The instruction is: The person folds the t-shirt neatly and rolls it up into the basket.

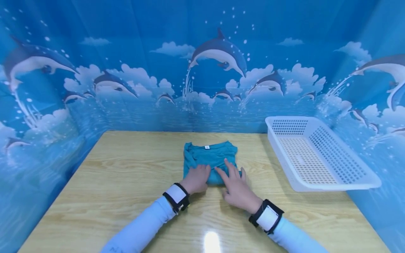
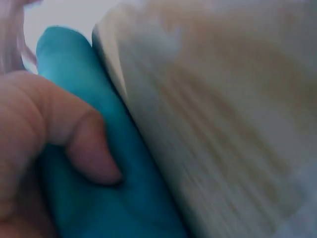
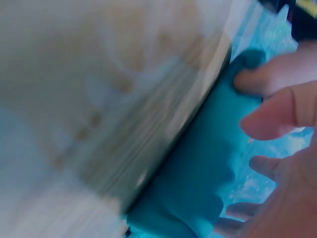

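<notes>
A teal shirt (image 1: 210, 158) lies folded in a compact bundle on the table, its collar with a small white tag at the far side. My left hand (image 1: 197, 178) grips its near left part, fingers bent over the top. In the left wrist view the left thumb (image 2: 94, 148) presses on the thick rounded near fold of the shirt (image 2: 133, 198). My right hand (image 1: 236, 186) is over the near right part with its fingers spread. In the right wrist view the right thumb (image 3: 270, 119) is extended beside the fold, and whether it touches the cloth is hard to tell.
A white plastic basket (image 1: 284, 161) with perforated walls stands at the table's right side. The wooden table (image 1: 133, 168) reaches back to a blue dolphin-print curtain (image 1: 142, 116), which also hangs along both sides. Each wrist wears a strapped device.
</notes>
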Demonstrator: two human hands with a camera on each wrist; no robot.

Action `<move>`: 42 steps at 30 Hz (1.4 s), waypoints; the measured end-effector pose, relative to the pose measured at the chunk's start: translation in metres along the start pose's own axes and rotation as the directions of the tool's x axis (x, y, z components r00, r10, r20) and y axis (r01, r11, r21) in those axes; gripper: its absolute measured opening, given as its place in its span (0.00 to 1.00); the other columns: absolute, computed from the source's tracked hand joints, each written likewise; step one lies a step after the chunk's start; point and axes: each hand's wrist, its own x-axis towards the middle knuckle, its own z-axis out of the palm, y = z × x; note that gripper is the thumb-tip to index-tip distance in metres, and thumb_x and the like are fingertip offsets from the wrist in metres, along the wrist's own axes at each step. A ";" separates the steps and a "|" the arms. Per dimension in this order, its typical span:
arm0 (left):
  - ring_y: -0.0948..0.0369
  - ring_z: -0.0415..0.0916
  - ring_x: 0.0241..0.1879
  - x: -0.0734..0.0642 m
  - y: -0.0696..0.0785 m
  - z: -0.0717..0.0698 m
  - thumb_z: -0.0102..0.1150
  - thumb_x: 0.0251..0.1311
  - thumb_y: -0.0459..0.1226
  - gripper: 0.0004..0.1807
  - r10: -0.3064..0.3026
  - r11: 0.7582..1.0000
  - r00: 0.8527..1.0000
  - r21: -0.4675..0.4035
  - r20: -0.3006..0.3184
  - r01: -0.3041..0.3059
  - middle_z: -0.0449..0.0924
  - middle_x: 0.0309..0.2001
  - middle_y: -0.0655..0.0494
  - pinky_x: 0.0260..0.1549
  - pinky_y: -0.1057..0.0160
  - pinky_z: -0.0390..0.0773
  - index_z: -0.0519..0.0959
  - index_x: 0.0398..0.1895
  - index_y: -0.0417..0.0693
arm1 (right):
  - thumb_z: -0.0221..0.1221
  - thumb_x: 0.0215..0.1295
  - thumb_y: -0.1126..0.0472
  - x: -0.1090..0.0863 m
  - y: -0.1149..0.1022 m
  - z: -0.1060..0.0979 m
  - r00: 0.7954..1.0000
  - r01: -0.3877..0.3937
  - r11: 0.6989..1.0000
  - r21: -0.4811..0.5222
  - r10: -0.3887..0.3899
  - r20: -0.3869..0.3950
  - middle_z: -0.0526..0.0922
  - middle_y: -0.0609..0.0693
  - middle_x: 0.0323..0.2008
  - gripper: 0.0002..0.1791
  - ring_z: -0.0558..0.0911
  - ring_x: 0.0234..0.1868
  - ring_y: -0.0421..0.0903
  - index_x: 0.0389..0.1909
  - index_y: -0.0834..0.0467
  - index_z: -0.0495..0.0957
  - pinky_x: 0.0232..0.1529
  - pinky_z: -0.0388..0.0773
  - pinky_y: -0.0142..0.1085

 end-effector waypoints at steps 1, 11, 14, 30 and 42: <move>0.58 0.74 0.33 0.002 -0.004 -0.001 0.65 0.49 0.35 0.17 0.001 0.998 1.000 -0.065 0.014 -0.001 0.76 0.33 0.53 0.29 0.58 0.77 0.72 0.42 0.44 | 0.58 0.51 0.67 -0.003 -0.003 0.000 1.000 0.012 1.000 -0.016 -0.012 0.012 0.40 0.64 0.74 0.46 0.46 0.73 0.64 0.73 0.51 0.54 0.63 0.39 0.69; 0.60 0.66 0.25 0.017 -0.026 -0.019 0.48 0.51 0.27 0.19 -0.029 0.887 0.945 -0.427 0.327 0.175 0.75 0.37 0.51 0.22 0.65 0.67 0.75 0.48 0.38 | 0.66 0.46 0.67 -0.009 -0.018 0.010 0.996 0.083 0.960 -0.267 -0.078 0.031 0.33 0.59 0.75 0.61 0.39 0.74 0.63 0.75 0.40 0.37 0.64 0.38 0.69; 0.61 0.61 0.17 0.019 -0.029 -0.024 0.47 0.40 0.23 0.13 -0.006 0.854 0.922 -0.477 0.387 0.206 0.71 0.26 0.53 0.13 0.67 0.60 0.76 0.31 0.39 | 0.67 0.45 0.66 -0.006 -0.019 0.012 0.996 0.086 0.950 -0.301 -0.083 0.024 0.33 0.59 0.75 0.63 0.39 0.74 0.63 0.75 0.41 0.36 0.65 0.38 0.69; 0.65 0.51 0.11 0.018 -0.031 -0.029 0.48 0.35 0.25 0.07 0.072 0.877 0.891 -0.454 0.449 0.158 0.59 0.10 0.60 0.11 0.69 0.51 0.76 0.13 0.40 | 0.61 0.54 0.73 0.005 -0.023 0.020 0.995 0.101 0.889 -0.446 -0.101 0.023 0.66 0.56 0.39 0.51 0.64 0.38 0.51 0.75 0.47 0.47 0.37 0.66 0.40; 0.50 0.73 0.54 -0.039 -0.015 -0.019 0.52 0.52 0.34 0.32 -0.039 0.939 0.998 -0.340 0.053 0.055 0.72 0.57 0.40 0.53 0.50 0.75 0.67 0.64 0.35 | 0.61 0.55 0.70 0.012 -0.025 0.017 0.994 0.101 0.910 -0.403 -0.071 0.088 0.70 0.58 0.44 0.34 0.69 0.41 0.51 0.64 0.57 0.62 0.38 0.67 0.40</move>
